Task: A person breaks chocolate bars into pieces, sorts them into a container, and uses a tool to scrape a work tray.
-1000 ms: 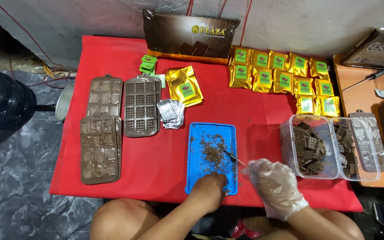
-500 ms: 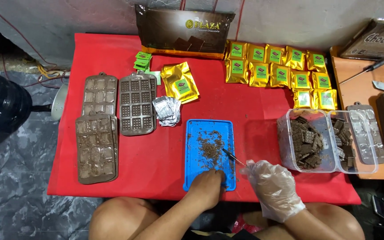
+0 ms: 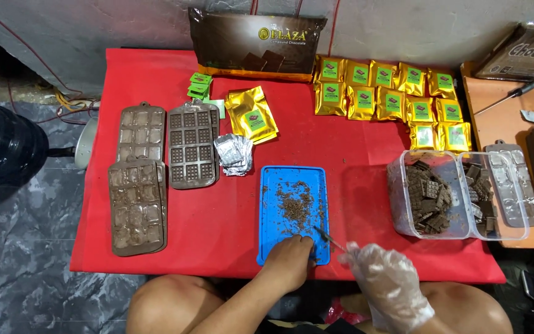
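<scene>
The work in hand looks like chopping or scraping chocolate on the blue tray that lies near the front edge of the red tabletop, with a scatter of chocolate crumbs spread over its middle. The left hand, bare, rests on the tray's near edge, its fingers curled down and together as if bracing the tray, though whether anything lies pinched beneath them cannot be told. The right hand, in a thin clear glove, is closed around the handle of a small knife whose blade reaches onto the tray's near right corner — just beside the left hand's fingertips. To the right stands a clear tub of broken chocolate pieces; to the left lie brown bar moulds, and gold pouches sit in rows at the back. Judging from this, the cutting is mid-way; the next stroke calls for keeping the blade clear of the bare fingers while the tray stays held flat.
</scene>
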